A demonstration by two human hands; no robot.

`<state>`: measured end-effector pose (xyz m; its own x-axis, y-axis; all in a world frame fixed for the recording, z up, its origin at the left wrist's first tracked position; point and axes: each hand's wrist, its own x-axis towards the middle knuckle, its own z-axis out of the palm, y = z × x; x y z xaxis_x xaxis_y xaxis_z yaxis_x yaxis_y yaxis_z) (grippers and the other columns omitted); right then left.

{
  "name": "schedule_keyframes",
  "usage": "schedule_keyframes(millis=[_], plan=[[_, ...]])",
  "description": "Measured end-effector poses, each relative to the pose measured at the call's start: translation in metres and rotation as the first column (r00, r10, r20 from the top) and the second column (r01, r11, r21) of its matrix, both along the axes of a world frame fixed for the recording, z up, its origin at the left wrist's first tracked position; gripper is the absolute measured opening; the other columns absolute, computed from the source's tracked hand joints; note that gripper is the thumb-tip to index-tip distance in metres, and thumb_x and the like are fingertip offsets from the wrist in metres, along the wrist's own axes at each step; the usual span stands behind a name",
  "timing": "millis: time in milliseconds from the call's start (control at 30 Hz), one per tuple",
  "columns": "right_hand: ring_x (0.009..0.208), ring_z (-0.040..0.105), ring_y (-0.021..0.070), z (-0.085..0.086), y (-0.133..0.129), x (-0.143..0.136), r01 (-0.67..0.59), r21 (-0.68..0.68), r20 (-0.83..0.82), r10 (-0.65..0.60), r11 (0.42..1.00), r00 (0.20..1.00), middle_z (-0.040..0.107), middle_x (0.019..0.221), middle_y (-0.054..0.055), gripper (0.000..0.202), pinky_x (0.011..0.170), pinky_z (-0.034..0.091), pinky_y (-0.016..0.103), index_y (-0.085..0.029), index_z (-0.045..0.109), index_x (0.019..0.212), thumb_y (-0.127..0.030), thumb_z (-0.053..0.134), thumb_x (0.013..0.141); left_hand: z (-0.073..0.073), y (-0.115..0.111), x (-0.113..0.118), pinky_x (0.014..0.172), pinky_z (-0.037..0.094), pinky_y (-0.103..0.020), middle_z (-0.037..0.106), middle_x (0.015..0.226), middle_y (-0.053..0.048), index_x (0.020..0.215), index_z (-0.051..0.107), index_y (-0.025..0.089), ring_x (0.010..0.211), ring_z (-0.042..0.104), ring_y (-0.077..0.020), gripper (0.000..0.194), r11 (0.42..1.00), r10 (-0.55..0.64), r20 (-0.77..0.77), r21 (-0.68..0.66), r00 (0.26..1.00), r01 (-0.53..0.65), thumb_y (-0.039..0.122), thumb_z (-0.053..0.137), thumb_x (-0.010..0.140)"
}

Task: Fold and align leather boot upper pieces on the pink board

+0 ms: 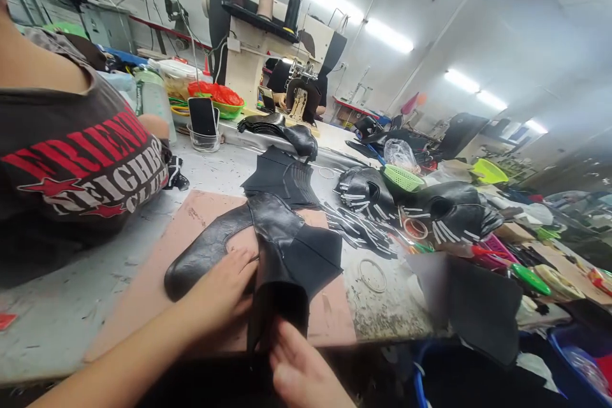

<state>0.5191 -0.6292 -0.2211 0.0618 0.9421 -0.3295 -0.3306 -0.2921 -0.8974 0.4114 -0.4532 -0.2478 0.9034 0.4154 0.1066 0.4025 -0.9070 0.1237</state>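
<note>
A black leather shoe upper (275, 223) lies on a pink board at the table's front, its near part curled up into a dark hollow. My left hand (232, 284) is at the left side of this curled part, fingertips against the leather edge and the thumb side partly hidden. At the near edge, my right hand (301, 363) has the leather between thumb and fingers, some of which are tucked inside the fold. A curved leather strip reaches left from the upper, and a flat black panel spreads out on its right.
Stacked black panels (277, 175) lie behind the board (143, 280). Bundled leather pieces with white strips (366, 194) and a tape ring (371, 275) are to the right. A sewing machine (301, 89) stands behind; a seated person (86, 159) is close on the left. Blue bins (421, 370) stand lower right.
</note>
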Motion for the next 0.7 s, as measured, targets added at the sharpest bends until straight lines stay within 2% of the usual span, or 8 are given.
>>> schedule_keyframes(millis=[100, 200, 267, 367, 433, 533, 600, 700], plan=[[0.133, 0.031, 0.0265, 0.002, 0.022, -0.017, 0.233, 0.012, -0.272, -0.221, 0.972, 0.937, 0.049, 0.135, 0.006, 0.069, 0.111, 0.022, 0.041, -0.024, 0.057, 0.117, -0.050, 0.075, 0.056, -0.008, -0.010, 0.006, 0.100, 0.040, -0.046, 0.050, 0.130, -0.020, 0.123, 0.052, 0.008, 0.121, 0.047, -0.0304, 0.047, 0.999, 0.051, 0.033, 0.008, 0.998, -0.051, 0.023, 0.049, 0.078], [0.126, 0.042, 0.0262, 0.012, 0.036, -0.027, 0.295, 0.072, -0.335, -0.256, 0.953, 0.907, 0.057, 0.125, 0.007, 0.052, 0.108, 0.029, 0.042, -0.021, 0.060, 0.110, -0.040, 0.071, 0.064, -0.012, -0.023, 0.007, 0.095, 0.043, -0.043, 0.055, 0.125, -0.016, 0.120, 0.056, 0.012, 0.114, 0.052, -0.0283, 0.043, 0.992, 0.102, 0.080, 0.060, 0.992, -0.107, 0.012, 0.046, 0.077], [0.122, 0.047, 0.0256, 0.015, 0.041, -0.029, 0.353, 0.064, -0.305, -0.318, 0.934, 0.898, 0.060, 0.122, 0.007, 0.050, 0.106, 0.033, 0.040, -0.020, 0.060, 0.110, -0.038, 0.071, 0.064, -0.013, -0.033, 0.006, 0.089, 0.047, -0.040, 0.059, 0.120, -0.015, 0.115, 0.059, 0.014, 0.108, 0.056, -0.0270, 0.042, 0.987, 0.123, 0.100, 0.089, 0.987, -0.132, 0.006, 0.042, 0.077], [0.112, 0.055, 0.0267, 0.013, 0.047, -0.023, 0.467, -0.035, -0.183, -0.465, 0.884, 0.866, 0.065, 0.112, 0.010, 0.053, 0.100, 0.041, 0.039, -0.016, 0.062, 0.107, -0.040, 0.072, 0.061, -0.015, -0.047, 0.006, 0.082, 0.048, -0.041, 0.062, 0.115, -0.015, 0.110, 0.063, 0.015, 0.101, 0.059, -0.0278, 0.039, 0.983, 0.117, 0.149, 0.126, 0.982, -0.137, 0.007, 0.042, 0.078], [0.103, 0.060, 0.0281, 0.011, 0.051, -0.015, 0.497, -0.067, -0.065, -0.501, 0.865, 0.863, 0.069, 0.101, 0.011, 0.051, 0.091, 0.047, 0.039, -0.014, 0.064, 0.103, -0.039, 0.071, 0.059, -0.018, -0.054, 0.005, 0.081, 0.048, -0.041, 0.063, 0.113, -0.016, 0.106, 0.065, 0.016, 0.099, 0.060, -0.0281, 0.035, 0.979, 0.103, 0.208, 0.150, 0.973, -0.135, 0.010, 0.044, 0.080], [0.092, 0.064, 0.0295, 0.013, 0.057, 0.008, 0.445, -0.109, 0.267, -0.405, 0.889, 0.874, 0.071, 0.087, 0.009, 0.034, 0.082, 0.051, 0.038, -0.015, 0.068, 0.090, -0.031, 0.065, 0.061, -0.025, -0.057, 0.001, 0.081, 0.048, -0.040, 0.064, 0.111, -0.015, 0.104, 0.067, 0.018, 0.099, 0.060, -0.0271, 0.033, 0.982, 0.052, 0.264, 0.163, 0.963, -0.097, 0.012, 0.045, 0.080], [0.096, 0.063, 0.0304, 0.018, 0.058, 0.029, 0.426, -0.139, 0.524, -0.299, 0.894, 0.798, 0.071, 0.086, 0.008, 0.023, 0.086, 0.048, 0.040, -0.017, 0.068, 0.081, -0.029, 0.063, 0.063, -0.030, -0.051, -0.006, 0.082, 0.046, -0.039, 0.064, 0.112, -0.014, 0.104, 0.067, 0.020, 0.100, 0.059, -0.0262, 0.036, 0.984, -0.024, 0.277, 0.178, 0.960, -0.027, 0.011, 0.043, 0.079], [0.103, 0.059, 0.0299, 0.024, 0.055, 0.063, 0.422, -0.095, 0.649, -0.265, 0.902, 0.713, 0.070, 0.095, 0.007, 0.023, 0.094, 0.043, 0.042, -0.019, 0.068, 0.082, -0.034, 0.063, 0.065, -0.034, -0.035, -0.022, 0.085, 0.043, -0.040, 0.064, 0.113, -0.011, 0.102, 0.066, 0.023, 0.101, 0.059, -0.0246, 0.035, 0.982, -0.129, 0.309, 0.173, 0.942, 0.077, 0.012, 0.042, 0.079]])
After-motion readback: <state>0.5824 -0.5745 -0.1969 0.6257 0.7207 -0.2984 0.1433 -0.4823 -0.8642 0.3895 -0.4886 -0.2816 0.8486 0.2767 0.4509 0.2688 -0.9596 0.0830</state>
